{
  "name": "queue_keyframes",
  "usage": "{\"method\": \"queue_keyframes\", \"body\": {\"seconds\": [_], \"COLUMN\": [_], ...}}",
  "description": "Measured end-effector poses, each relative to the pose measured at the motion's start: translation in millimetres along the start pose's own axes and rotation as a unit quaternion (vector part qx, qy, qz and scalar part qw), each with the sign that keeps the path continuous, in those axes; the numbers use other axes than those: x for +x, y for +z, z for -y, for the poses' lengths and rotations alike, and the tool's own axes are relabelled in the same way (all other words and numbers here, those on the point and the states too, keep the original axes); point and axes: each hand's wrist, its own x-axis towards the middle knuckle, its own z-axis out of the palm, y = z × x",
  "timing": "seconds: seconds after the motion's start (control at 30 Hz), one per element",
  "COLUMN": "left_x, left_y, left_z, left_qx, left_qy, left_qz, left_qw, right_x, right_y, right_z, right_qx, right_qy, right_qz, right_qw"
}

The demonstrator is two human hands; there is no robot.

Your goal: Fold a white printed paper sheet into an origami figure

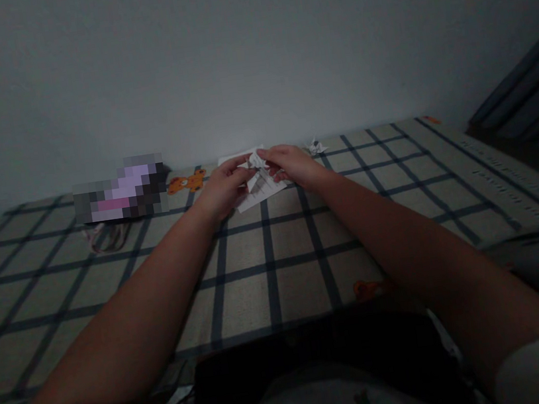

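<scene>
Left hand (pixel 221 187) and right hand (pixel 291 162) together pinch a small folded white paper piece (pixel 257 161) at twelve o'clock, above a white paper sheet (pixel 268 192); folding seems underway, the next crease likely needing a steady pinch.

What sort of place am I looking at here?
Probably a room in a home, though I can't be certain: a checked cloth with a printed teddy bear covers the surface, which sits against a plain wall.
</scene>
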Motion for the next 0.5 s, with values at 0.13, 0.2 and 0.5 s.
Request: {"method": "queue_keyframes", "body": {"seconds": [0.13, 0.2, 0.5], "left_x": [-2, -2, -3], "left_y": [-0.2, -1.6, 0.0], "left_z": [-1, -2, -10], "left_qx": [-0.019, -0.021, -0.089], "left_qy": [0.015, 0.037, -0.009], "left_qz": [0.017, 0.031, -0.024], "left_qw": [1.0, 0.999, 0.996], "right_x": [1, 3, 1], "right_y": [-1, -1, 2], "right_z": [-2, -2, 3], "right_qx": [0.093, 0.162, 0.104], "right_qy": [0.027, 0.059, 0.05], "right_qz": [0.019, 0.009, -0.056], "right_qw": [0.995, 0.985, 0.992]}}
